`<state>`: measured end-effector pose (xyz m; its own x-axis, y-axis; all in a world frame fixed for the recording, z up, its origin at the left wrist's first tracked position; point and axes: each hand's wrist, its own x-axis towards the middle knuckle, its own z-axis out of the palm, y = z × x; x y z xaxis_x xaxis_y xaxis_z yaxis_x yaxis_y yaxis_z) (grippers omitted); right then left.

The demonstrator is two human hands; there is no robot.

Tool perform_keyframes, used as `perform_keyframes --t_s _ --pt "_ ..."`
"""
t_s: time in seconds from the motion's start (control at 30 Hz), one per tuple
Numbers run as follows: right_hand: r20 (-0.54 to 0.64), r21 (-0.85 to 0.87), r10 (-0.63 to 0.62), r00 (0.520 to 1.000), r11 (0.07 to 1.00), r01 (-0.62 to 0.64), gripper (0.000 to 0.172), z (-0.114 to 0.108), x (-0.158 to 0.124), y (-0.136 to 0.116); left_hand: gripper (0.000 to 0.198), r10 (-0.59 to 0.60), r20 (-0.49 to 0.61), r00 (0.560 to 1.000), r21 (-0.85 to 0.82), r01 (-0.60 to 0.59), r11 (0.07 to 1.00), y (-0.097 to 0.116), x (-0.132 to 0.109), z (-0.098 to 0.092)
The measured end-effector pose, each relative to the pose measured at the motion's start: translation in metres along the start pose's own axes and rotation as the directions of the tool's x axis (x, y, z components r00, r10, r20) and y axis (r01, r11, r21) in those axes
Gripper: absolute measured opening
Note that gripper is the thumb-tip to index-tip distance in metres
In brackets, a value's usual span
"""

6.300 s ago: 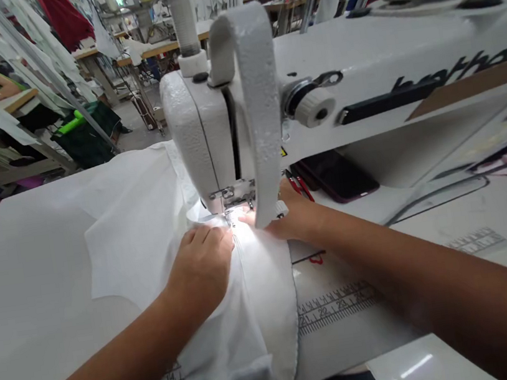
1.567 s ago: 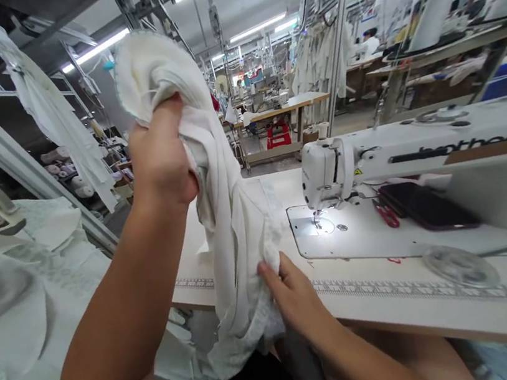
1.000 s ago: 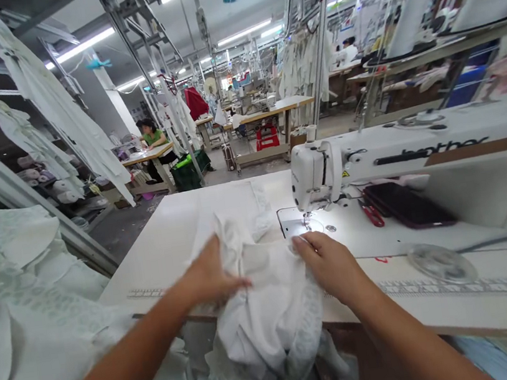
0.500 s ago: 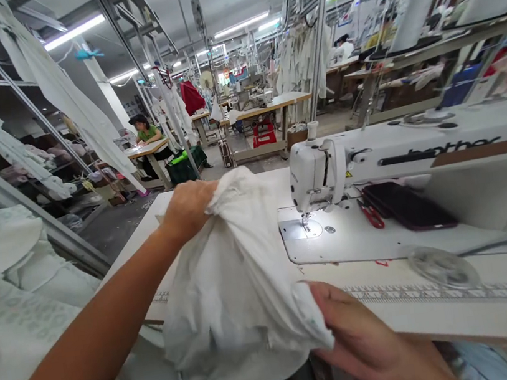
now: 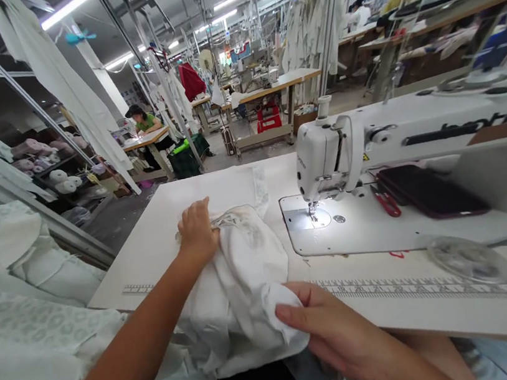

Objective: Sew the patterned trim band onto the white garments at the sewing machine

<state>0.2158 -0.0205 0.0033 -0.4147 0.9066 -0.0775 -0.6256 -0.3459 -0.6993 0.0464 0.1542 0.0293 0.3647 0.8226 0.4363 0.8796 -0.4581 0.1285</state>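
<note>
A bunched white cloth garment (image 5: 241, 286) lies at the front of the sewing table, partly over its edge. My left hand (image 5: 198, 232) clutches the top of the bunch, on the side away from the machine. My right hand (image 5: 334, 329) grips a folded edge of the cloth at the front, close to the table's ruler markings. Both hands are left of or in front of the lit needle plate (image 5: 305, 219) of the white Brother sewing machine (image 5: 329, 160). No cloth lies under the presser foot (image 5: 313, 207).
Red snips (image 5: 387, 204) and a dark phone (image 5: 430, 190) lie behind the needle plate. A clear plastic disc (image 5: 468, 259) rests to the right. A pile of patterned pale fabric (image 5: 25, 310) lies to the left. A co-worker (image 5: 145, 123) sits at a distant table.
The cloth has dropped from the raised bunch onto the table. My left hand has moved down onto it, and my right hand has moved up and left. The view has tilted slightly.
</note>
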Motion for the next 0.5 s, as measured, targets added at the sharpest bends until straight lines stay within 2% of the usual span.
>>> perform_keyframes --t_s 0.1,0.17,0.23,0.27,0.33,0.43,0.5 --pt "-0.127 0.032 -0.084 0.988 0.996 0.089 0.026 0.002 0.007 -0.006 0.053 0.086 0.041 0.995 -0.286 -0.071 0.956 0.017 -0.043 -0.009" --pt "-0.176 0.061 -0.097 0.980 0.992 0.109 0.029 0.002 0.011 -0.006 0.050 0.108 0.191 0.976 -0.375 -0.029 0.927 0.026 -0.066 -0.006" --pt "-0.208 0.092 -0.061 0.976 0.992 0.081 0.031 0.004 0.014 -0.002 0.050 0.095 0.363 0.927 -0.327 0.032 0.945 0.033 -0.073 0.002" --pt "-0.217 0.101 -0.036 0.976 0.993 0.059 0.031 0.005 0.016 0.000 0.050 0.093 0.421 0.902 -0.291 0.038 0.956 0.035 -0.069 0.008" --pt "-0.201 0.096 -0.006 0.980 0.995 0.026 0.032 0.008 0.019 0.004 0.051 0.117 0.464 0.878 -0.256 0.007 0.967 0.037 -0.052 0.019" --pt "-0.104 0.049 -0.025 0.994 0.998 0.030 0.034 0.012 0.024 0.005 0.052 0.192 0.437 0.879 -0.307 -0.055 0.950 0.036 -0.016 0.034" --pt "-0.086 0.018 -0.036 0.996 0.999 0.037 0.032 0.011 0.028 0.004 0.051 0.228 0.404 0.886 -0.351 -0.080 0.933 0.033 0.001 0.039"
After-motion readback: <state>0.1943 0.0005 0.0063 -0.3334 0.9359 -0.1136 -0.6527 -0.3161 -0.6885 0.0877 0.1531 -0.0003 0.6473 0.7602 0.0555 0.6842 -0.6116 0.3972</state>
